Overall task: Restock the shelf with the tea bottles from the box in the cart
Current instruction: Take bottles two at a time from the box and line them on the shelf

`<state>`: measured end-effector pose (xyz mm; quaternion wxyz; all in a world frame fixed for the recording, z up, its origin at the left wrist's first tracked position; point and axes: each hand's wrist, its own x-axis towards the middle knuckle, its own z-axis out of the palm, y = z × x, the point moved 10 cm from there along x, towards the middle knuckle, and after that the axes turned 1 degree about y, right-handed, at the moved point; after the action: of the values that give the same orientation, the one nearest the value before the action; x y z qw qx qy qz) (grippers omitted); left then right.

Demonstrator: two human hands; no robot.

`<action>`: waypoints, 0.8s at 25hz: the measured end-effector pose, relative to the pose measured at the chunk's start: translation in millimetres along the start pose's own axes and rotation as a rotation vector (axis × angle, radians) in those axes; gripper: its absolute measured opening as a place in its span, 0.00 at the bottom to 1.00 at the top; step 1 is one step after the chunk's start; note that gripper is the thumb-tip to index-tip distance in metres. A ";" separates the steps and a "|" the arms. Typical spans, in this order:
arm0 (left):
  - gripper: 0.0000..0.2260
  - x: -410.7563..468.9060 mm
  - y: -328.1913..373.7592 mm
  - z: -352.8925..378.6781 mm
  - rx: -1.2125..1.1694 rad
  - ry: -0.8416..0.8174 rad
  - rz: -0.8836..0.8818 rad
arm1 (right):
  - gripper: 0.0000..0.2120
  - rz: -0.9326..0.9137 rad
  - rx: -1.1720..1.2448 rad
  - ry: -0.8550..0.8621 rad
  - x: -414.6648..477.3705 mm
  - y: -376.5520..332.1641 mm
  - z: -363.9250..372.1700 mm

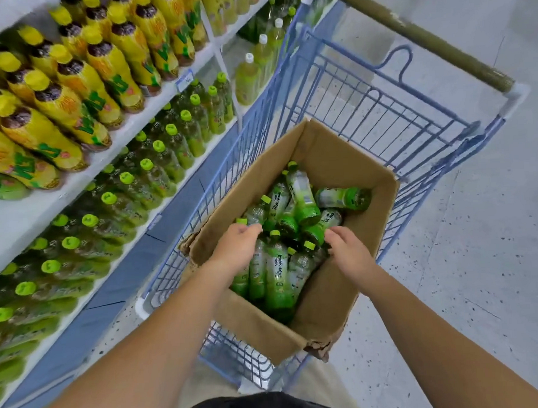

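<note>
Over the cardboard box (330, 158) in the blue wire cart (364, 85), both hands reach down among the tea bottles (277, 274).
By the box's left wall the left hand (237, 242) hangs knuckles up, fingers bent down onto a lime-capped bottle. Nearer the box's right wall, the right hand (345, 246) has its fingers curled against the green base of a lying bottle. Whether either hand has actually closed round a bottle cannot be told. The bottles lie jumbled in the bottom of the box, pointing different ways: clear plastic, pale tea, lime-green caps, green-and-white labels with dark characters. Left of the box, beyond the cart's side, the shelf (15, 221) carries rows of green-capped bottles (155, 175), with yellow-wrapped bottles (69, 104) on the board above.
</note>
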<state>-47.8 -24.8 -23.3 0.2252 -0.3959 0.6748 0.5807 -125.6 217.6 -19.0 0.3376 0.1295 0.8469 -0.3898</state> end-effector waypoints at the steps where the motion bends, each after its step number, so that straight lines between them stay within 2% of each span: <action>1: 0.17 13.3 -3.4 1.4 -0.004 0.024 -0.025 | 0.26 -0.009 -0.014 -0.014 17.3 -4.5 0.5; 4: 0.15 59.1 -25.6 10.4 -0.015 0.096 -0.128 | 0.26 -0.020 -0.079 -0.020 76.8 -8.5 3.3; 5: 0.17 73.4 -37.5 12.8 -0.045 0.128 -0.192 | 0.26 -0.030 -0.107 -0.013 97.8 -10.1 4.6; 7: 0.23 100.2 -68.0 18.3 -0.064 0.197 -0.340 | 0.26 -0.067 -0.172 0.008 136.7 -16.6 9.6; 10: 0.40 128.1 -110.3 25.4 0.082 0.249 -0.526 | 0.26 -0.100 -0.234 0.026 185.6 -26.8 23.1; 11: 0.41 135.5 -119.2 27.1 0.130 0.276 -0.544 | 0.26 -0.093 -0.253 0.022 197.6 -28.9 28.3; 16: 0.34 163.5 -133.5 24.0 0.293 0.454 -0.425 | 0.40 -0.051 -0.388 -0.011 240.6 -13.2 58.5; 20: 0.26 164.3 -114.6 29.2 0.457 0.338 -0.337 | 0.42 -0.089 -0.344 0.000 243.3 -3.7 61.1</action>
<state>-57.3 -42.9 -224.7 0.2858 -0.5320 0.7405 0.2947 -278.3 158.9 -209.1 0.3372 0.0322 0.9060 -0.2537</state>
